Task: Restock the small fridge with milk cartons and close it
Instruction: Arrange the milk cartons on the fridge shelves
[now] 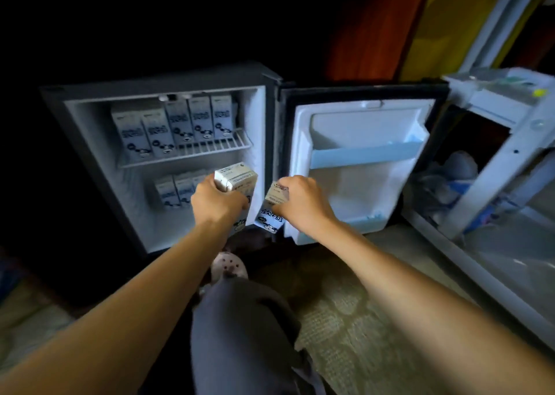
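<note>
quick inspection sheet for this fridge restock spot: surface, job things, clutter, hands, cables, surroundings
surface: patterned floor mat in front of the fridge, dimly lit
job's things: small fridge open, door swung wide to the right; five milk cartons upright on the wire shelf; at least three lower cartons beneath it
clutter: white cabinet at right, bundled bags inside
grippers: left hand grips a carton at the lower compartment's mouth; right hand grips a second carton near the hinge side
cables: nothing seen
surroundings: orange and yellow curtain behind; person's shoe below; left side too dark to tell
</note>
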Demonstrator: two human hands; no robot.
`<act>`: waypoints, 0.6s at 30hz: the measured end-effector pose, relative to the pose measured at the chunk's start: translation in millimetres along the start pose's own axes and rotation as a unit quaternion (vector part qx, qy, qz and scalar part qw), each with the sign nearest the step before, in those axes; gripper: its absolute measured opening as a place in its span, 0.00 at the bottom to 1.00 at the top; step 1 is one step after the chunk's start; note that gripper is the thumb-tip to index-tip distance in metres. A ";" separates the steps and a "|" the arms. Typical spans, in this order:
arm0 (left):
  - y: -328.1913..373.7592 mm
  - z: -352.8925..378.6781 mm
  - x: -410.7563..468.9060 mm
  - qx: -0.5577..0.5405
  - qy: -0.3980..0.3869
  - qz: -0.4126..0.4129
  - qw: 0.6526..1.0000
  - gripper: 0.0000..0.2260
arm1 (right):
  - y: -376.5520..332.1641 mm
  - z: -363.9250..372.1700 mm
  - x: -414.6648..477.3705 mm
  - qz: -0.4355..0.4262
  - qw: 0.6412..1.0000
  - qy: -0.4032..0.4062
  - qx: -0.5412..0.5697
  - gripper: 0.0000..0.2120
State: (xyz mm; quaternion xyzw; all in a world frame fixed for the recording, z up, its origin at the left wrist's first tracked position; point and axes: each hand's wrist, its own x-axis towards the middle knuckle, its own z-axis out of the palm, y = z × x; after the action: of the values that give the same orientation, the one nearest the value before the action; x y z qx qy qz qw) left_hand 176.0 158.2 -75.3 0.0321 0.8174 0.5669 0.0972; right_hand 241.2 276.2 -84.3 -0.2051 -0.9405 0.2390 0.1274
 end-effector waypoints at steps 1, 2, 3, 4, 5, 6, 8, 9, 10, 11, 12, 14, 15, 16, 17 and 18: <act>1.4 -7.3 7.0 0.002 0.005 0.008 1.000 0.10 | -9.1 4.0 9.2 -0.012 1.000 0.002 -0.001 0.19; 2.1 -14.7 14.2 0.005 0.010 0.015 1.000 0.11 | -17.9 8.2 18.0 -0.027 1.000 0.005 -0.004 0.19; 2.3 -21.6 21.6 0.009 0.014 0.022 1.000 0.11 | -26.4 11.6 26.0 -0.040 0.999 0.008 -0.010 0.15; 1.7 -28.3 29.5 0.015 0.020 0.027 0.999 0.10 | -34.1 14.4 33.5 -0.052 0.998 0.008 -0.017 0.10; 0.7 -34.6 37.6 0.021 0.027 0.032 0.999 0.10 | -40.6 17.4 41.5 -0.066 0.998 0.010 -0.021 0.06; -0.3 -40.7 45.3 0.027 0.034 0.037 0.998 0.10 | -46.8 19.8 49.1 -0.080 0.997 0.014 -0.021 0.05; -3.6 -52.7 61.5 0.043 0.041 0.050 0.997 0.13 | -58.9 25.0 65.2 -0.103 0.994 0.013 -0.021 0.04; -5.6 -58.9 70.3 0.063 0.042 0.061 0.995 0.14 | -65.3 27.9 73.5 -0.114 0.993 0.009 -0.026 0.03; -7.7 -65.2 78.7 0.090 0.041 0.073 0.992 0.14 | -71.6 31.2 82.2 -0.122 0.992 0.007 -0.033 0.02; -9.9 -71.3 87.8 0.119 0.043 0.084 0.988 0.14 | -77.6 34.2 90.6 -0.130 0.991 0.008 -0.037 0.03; -12.4 -77.2 96.7 0.145 0.045 0.092 0.984 0.14 | -82.9 37.5 99.0 -0.136 0.990 0.009 -0.042 0.04; -18.7 -87.6 114.9 0.184 0.048 0.106 0.976 0.12 | -92.1 44.2 114.8 -0.156 0.986 0.018 -0.059 0.10; -21.6 -91.6 122.8 0.197 0.046 0.113 0.973 0.13 | -96.0 48.1 122.6 -0.165 0.983 0.023 -0.074 0.14; -24.7 -94.8 130.5 0.211 0.042 0.119 0.969 0.13 | -99.3 51.9 130.3 -0.174 0.980 0.028 -0.089 0.16; -27.8 -97.5 138.6 0.228 0.037 0.124 0.965 0.15 | -102.1 56.1 138.1 -0.182 0.977 0.034 -0.102 0.17; -31.0 -99.3 146.4 0.248 0.031 0.129 0.960 0.16 | -104.5 60.3 145.6 -0.188 0.975 0.040 -0.111 0.18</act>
State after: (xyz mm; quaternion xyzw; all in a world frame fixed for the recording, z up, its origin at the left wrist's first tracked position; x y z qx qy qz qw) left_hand 15.1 79.5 -88.6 0.1429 0.9239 0.3547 -0.0132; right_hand 58.2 233.5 -62.7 -0.0469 -0.9771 0.0964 0.1839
